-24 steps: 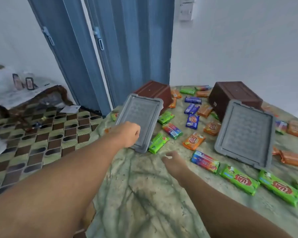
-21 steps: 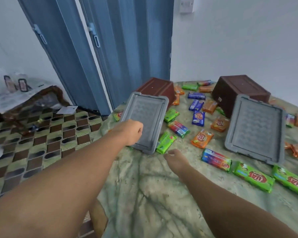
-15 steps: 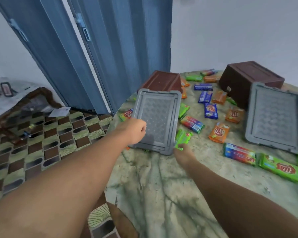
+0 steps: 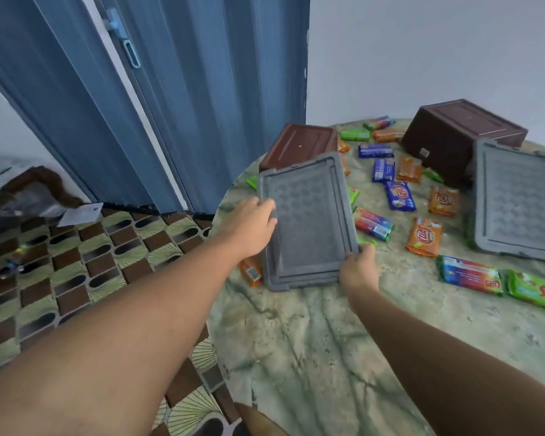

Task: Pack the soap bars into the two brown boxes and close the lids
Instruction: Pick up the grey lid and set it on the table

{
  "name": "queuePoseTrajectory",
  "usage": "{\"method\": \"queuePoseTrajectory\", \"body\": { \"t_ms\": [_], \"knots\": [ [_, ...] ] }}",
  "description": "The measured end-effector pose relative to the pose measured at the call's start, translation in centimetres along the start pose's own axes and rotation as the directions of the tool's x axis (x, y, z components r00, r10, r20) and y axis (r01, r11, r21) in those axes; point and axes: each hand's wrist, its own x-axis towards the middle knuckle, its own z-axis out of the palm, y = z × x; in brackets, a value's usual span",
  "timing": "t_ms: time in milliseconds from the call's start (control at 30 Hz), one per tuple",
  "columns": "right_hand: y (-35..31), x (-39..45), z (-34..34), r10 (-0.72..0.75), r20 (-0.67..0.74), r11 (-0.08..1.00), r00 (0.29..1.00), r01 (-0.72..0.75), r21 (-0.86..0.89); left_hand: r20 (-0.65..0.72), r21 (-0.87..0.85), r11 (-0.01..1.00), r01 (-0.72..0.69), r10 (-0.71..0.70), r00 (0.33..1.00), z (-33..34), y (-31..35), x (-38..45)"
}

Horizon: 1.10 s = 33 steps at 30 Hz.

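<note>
Both hands hold the nearer grey lid [image 4: 309, 221], which leans against the left brown box [image 4: 298, 145] on the marbled green table [image 4: 312, 341]. The left hand [image 4: 252, 228] grips the lid's left edge; its thumb lies on the patterned face, while the fingers are hidden behind the lid. The right hand [image 4: 357, 269] grips the lid's lower right corner, fingers curled round the rim, though how far they reach behind cannot be seen.

The left brown box lies overturned, its base facing up, and the lid covers its near side. The right brown box [image 4: 460, 133] is overturned too; the second grey lid [image 4: 516, 199] leans on it and is cut off by the right edge of the view.

Soap bars in wrappers lie scattered over the table between and around the boxes: blue ones [image 4: 399, 195], orange ones [image 4: 423, 236], a multicoloured one [image 4: 373, 225] just beside the held lid, another multicoloured bar [image 4: 469, 274] further right. A green bar [image 4: 535, 289] runs out of view at the right edge. An orange bar [image 4: 250, 270] pokes out from under the lid's lower left corner, and small green corners show at the lid's sides; the rest of them is hidden. The brand lettering is too blurred to read with certainty.

Beyond the table stand blue folding doors [image 4: 170, 89] and a patterned floor [image 4: 60, 262].
</note>
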Motion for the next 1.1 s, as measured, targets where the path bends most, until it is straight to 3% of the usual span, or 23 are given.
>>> {"method": "queuePoseTrajectory", "body": {
  "t_ms": [67, 133, 267, 367, 500, 567, 633, 700, 767, 933, 1000, 1100],
  "knots": [
    [-0.4, -0.8, -1.3, -0.094, 0.011, 0.987, 0.995, 0.092, 0.132, -0.150, 0.045, 0.999, -0.001, 0.008, 0.989, 0.0, -0.4, 1.0],
    [-0.6, -1.0, -3.1, -0.199, -0.009, 0.970, 0.980, 0.199, 0.137, -0.233, 0.042, 0.999, 0.013, -0.003, 0.972, -0.5, -0.3, 2.0],
    [-0.4, -1.0, -7.7, -0.320, 0.077, 0.945, 0.944, 0.312, 0.099, -0.135, -0.079, 0.995, 0.066, -0.076, 0.988, -0.8, 0.7, 3.3],
    [0.2, -0.9, -11.2, -0.340, 0.155, 0.938, 0.928, 0.324, 0.120, -0.094, -0.269, 0.961, 0.063, -0.091, 0.991, -0.6, 2.9, 2.7],
    [2.4, -0.2, -14.3, -0.370, 0.140, 0.928, 0.919, 0.357, 0.110, -0.033, -0.416, 0.899, 0.134, -0.162, 0.986, 0.0, 5.4, 1.9],
    [3.5, -0.1, -15.5, -0.366, 0.039, 0.919, 0.930, 0.355, 0.173, -0.041, -0.495, 0.858, 0.134, -0.177, 0.983, 0.8, 6.7, 1.5],
    [4.5, 0.0, -16.7, -0.271, -0.042, 0.906, 0.962, 0.270, 0.325, -0.070, -0.537, 0.827, 0.165, -0.238, 0.969, 1.7, 8.4, 0.5],
    [6.1, -0.1, -17.6, -0.134, 0.022, 0.902, 0.991, 0.112, 0.416, -0.060, -0.598, 0.769, 0.225, -0.323, 0.944, 3.0, 10.1, -0.9],
    [8.3, 0.0, -18.7, -0.116, 0.131, 0.928, 0.984, 0.061, 0.368, -0.013, -0.634, 0.708, 0.311, -0.412, 0.911, 4.8, 12.1, -2.7],
    [12.7, 0.0, -22.9, -0.154, 0.143, 0.966, 0.978, 0.118, 0.228, 0.048, -0.625, 0.635, 0.454, -0.550, 0.834, 9.0, 18.1, -7.8],
    [14.4, 0.4, -25.3, -0.141, 0.123, 0.981, 0.982, 0.122, 0.152, 0.026, -0.602, 0.646, 0.470, -0.572, 0.820, 10.3, 21.0, -9.5],
    [17.1, 1.4, -28.1, -0.134, 0.108, 0.990, 0.985, 0.129, 0.051, -0.021, -0.466, 0.747, 0.475, -0.546, 0.838, 11.9, 23.8, -11.3]
  ]
}}
